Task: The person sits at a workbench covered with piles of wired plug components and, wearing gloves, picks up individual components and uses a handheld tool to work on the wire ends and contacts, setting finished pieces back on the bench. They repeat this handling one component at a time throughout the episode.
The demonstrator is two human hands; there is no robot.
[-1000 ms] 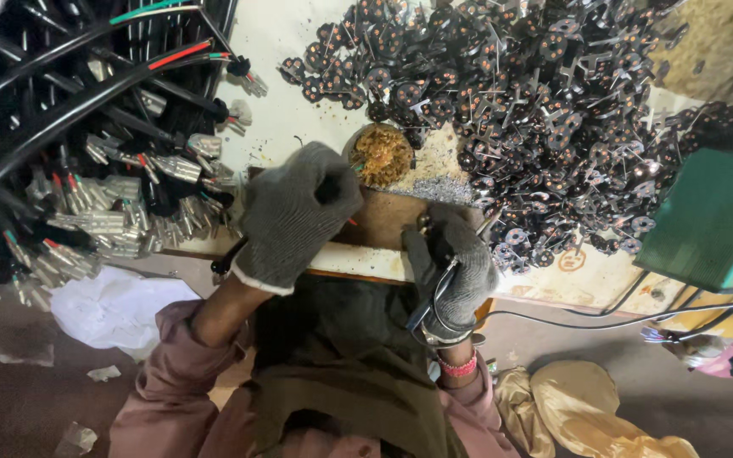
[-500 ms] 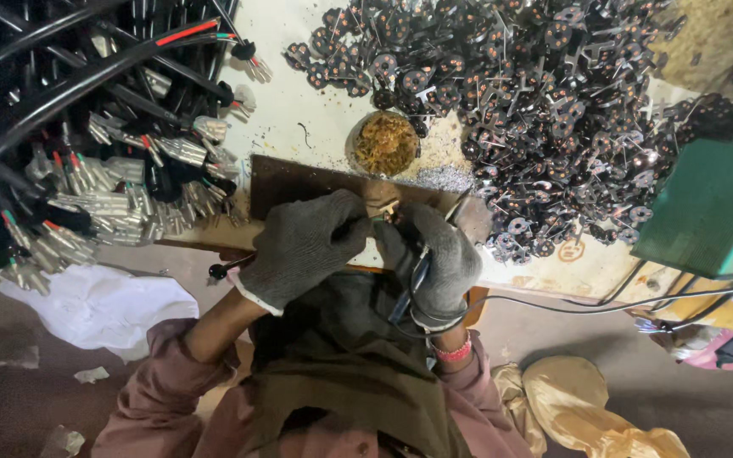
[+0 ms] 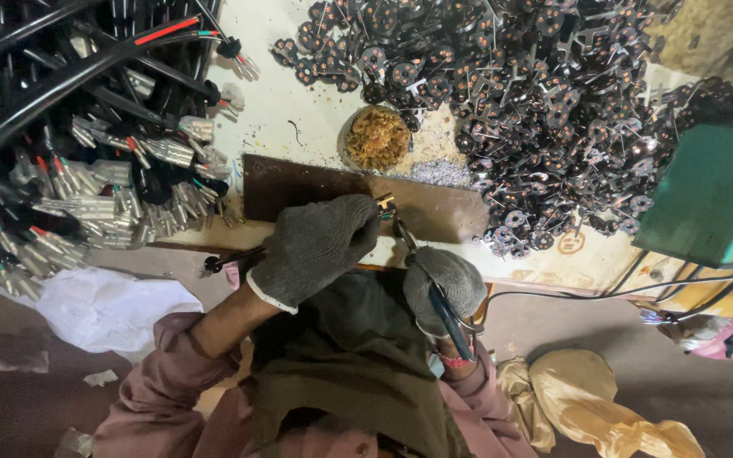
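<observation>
**Gloved hands meet at the plate's near edge**

While both gloved hands crowd the near edge of the brown plate (image 3: 299,185), the left hand (image 3: 314,246) closes its grip around a small metal piece (image 3: 384,203), and the right hand (image 3: 444,287) grips a blue-handled tool (image 3: 434,297) pointing at it. Cables (image 3: 86,127) hem the left, a heap of metal parts (image 3: 536,102) the right; a bowl (image 3: 377,138) sits just behind the plate on the surface (image 3: 290,102).
</observation>
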